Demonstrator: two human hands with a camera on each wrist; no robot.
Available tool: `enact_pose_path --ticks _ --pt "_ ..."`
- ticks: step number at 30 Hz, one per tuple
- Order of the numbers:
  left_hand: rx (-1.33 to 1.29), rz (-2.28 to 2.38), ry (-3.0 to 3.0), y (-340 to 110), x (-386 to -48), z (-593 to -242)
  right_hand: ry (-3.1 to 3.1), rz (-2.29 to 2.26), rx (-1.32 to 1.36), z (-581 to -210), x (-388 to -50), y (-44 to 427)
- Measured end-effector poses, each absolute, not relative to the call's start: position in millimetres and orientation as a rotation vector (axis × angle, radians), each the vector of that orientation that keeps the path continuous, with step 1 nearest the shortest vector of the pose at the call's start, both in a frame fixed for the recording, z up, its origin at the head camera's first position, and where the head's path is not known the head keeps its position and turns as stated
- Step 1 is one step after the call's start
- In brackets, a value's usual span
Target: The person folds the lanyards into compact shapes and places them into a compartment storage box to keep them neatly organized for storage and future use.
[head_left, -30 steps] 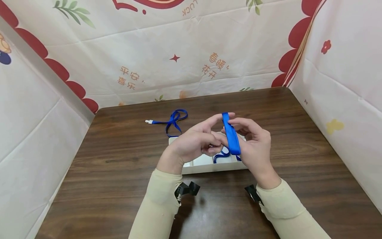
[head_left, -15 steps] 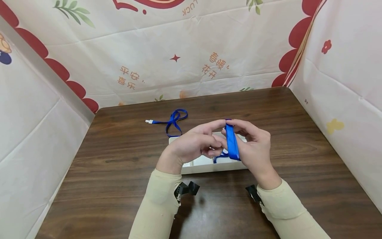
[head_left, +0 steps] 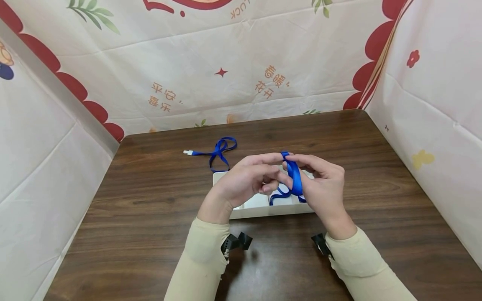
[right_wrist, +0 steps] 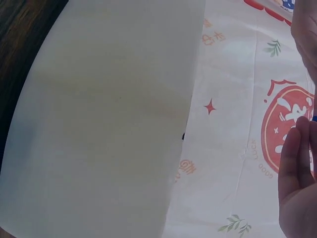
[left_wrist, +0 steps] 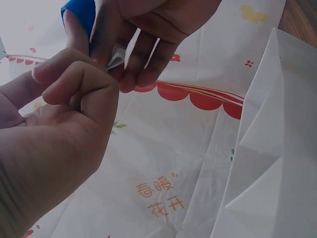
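A flat blue strap [head_left: 296,179], folded into a narrow loop, is held between the two hands above the white box. My right hand [head_left: 324,184] pinches it between thumb and fingers. The left hand [head_left: 248,182] has its index finger at the strap's top end and another finger against its side, with the remaining fingers curled. In the left wrist view a small white clip [left_wrist: 116,58] shows by the right hand's fingers, and part of the blue strap [left_wrist: 81,15] is above. The right wrist view shows the right hand [right_wrist: 299,183] only at its edge.
The white divided box [head_left: 271,211] stands beneath the hands, with blue cord [head_left: 280,195] inside. Behind it to the left, another blue lanyard [head_left: 219,152] with a white clip [head_left: 188,153] lies on the brown table [head_left: 150,209]. Printed cloth [head_left: 188,54] surrounds the table's back and sides.
The strap's top end has dropped a little and its loop now bows. My left index finger has lowered, and another left finger has come against the strap.
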State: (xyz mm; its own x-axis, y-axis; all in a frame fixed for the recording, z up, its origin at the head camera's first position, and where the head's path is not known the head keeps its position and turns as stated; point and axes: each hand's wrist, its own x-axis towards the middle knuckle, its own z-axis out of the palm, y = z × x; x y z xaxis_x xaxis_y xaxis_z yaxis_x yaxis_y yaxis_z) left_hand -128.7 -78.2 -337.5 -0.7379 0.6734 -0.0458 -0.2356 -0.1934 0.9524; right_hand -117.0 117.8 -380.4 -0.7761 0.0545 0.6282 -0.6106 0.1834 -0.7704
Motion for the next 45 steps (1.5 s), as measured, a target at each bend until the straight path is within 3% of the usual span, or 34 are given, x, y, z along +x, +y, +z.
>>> enact_pose_path --ticks 12,24,34,45 --pt "0.499 2.012 1.442 -75.9 -129.4 -342.3 -1.905 1.612 0.585 -382.6 -115.6 115.6" --pt "0.466 2.157 1.68 -88.1 -123.3 -331.9 -2.189 1.423 0.369 -382.8 -120.6 122.6" --pt "0.149 2.598 1.663 -74.8 -121.3 -328.8 -2.427 1.457 0.409 -378.5 -118.2 114.2" --pt "-0.016 2.946 1.19 -53.8 -120.2 -325.5 -2.36 1.761 0.227 -372.7 -109.8 108.0"
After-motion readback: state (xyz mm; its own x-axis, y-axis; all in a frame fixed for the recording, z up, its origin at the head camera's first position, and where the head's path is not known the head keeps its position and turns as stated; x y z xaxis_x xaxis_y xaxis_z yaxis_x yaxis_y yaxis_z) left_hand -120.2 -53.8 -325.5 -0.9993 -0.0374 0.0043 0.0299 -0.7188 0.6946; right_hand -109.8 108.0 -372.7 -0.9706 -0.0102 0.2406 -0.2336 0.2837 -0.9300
